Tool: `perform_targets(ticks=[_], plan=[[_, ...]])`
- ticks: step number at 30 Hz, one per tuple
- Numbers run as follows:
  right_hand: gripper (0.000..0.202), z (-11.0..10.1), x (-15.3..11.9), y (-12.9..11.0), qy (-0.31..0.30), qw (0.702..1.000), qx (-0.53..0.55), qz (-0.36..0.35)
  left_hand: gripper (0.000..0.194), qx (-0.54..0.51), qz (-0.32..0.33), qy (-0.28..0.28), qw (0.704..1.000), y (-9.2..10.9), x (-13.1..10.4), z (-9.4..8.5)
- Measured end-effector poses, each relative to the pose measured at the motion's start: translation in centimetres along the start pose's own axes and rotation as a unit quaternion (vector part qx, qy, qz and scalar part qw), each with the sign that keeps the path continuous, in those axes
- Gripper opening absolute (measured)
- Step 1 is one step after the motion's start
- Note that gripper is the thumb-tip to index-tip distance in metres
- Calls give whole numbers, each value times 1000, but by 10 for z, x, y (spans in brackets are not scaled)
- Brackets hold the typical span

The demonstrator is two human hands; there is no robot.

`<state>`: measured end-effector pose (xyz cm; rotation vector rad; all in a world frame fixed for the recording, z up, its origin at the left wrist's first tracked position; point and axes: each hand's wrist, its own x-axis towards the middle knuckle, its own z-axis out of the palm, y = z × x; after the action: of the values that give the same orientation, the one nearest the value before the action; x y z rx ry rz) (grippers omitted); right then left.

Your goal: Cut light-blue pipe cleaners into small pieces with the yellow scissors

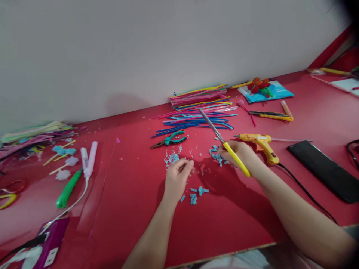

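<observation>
My left hand (pixel 179 172) is over the red table with thumb and fingers pinched together; whatever is between the fingertips is hidden. Just beyond it lies a scatter of fine blue clippings (pixel 172 157). My right hand (pixel 238 153) has a pair of scissors (pixel 237 160) with yellow handles lying across it, blades closed and pointing away to the upper left. Its fingertips reach down at a small group of cut blue pieces (pixel 215 156), partly hidden by the hand. Nearer me, more short blue pieces (pixel 193 198) lie in a loose cluster.
Pliers (pixel 169 140) and coloured pipe cleaners (pixel 199 116) lie toward the wall. On the right are a yellow glue gun (pixel 260 144), its cord, and a black phone (pixel 325 170). A pink hair straightener (pixel 89 160), green-handled tool (pixel 67 190) and purple power strip (pixel 53 239) occupy the left.
</observation>
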<state>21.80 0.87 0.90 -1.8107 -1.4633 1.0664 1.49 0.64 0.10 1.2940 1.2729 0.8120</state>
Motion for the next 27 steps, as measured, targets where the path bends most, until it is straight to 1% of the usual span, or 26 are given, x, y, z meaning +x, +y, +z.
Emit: perform_targets(ticks=[3,6,8,10,12,14,16,18,20,22,24,27], plan=[[13,-11,9,7,12,993,-108,36,25,3,8,32,999,-5,4,-3],[15,-16,15,15,28,982,-180,40,25,9,8,35,999,-9,7,-6],[17,-17,18,19,34,980,-194,32,26,22,9,31,999,-11,8,-8],[20,-18,19,21,38,982,-184,25,27,40,16,24,999,-11,10,-11],[23,-19,17,22,46,985,-167,15,24,69,46,11,996,-9,11,-14],[26,-19,15,20,59,981,-183,-2,16,119,87,-23,989,-5,9,-14],[29,-18,11,17,74,966,-246,-16,12,185,115,-91,972,0,5,-13],[32,-16,8,13,88,940,-328,-22,9,247,140,-171,944,6,0,-9],[36,-14,4,10,96,919,-382,-27,7,295,171,-215,915,9,-6,-4],[38,-12,2,8,92,912,-398,-38,7,332,191,-229,895,10,-10,1],[36,-11,1,8,83,913,-397,-52,6,359,198,-233,882,8,-11,5],[33,-9,0,10,84,915,-389,-71,5,373,195,-235,876,4,-10,8]])
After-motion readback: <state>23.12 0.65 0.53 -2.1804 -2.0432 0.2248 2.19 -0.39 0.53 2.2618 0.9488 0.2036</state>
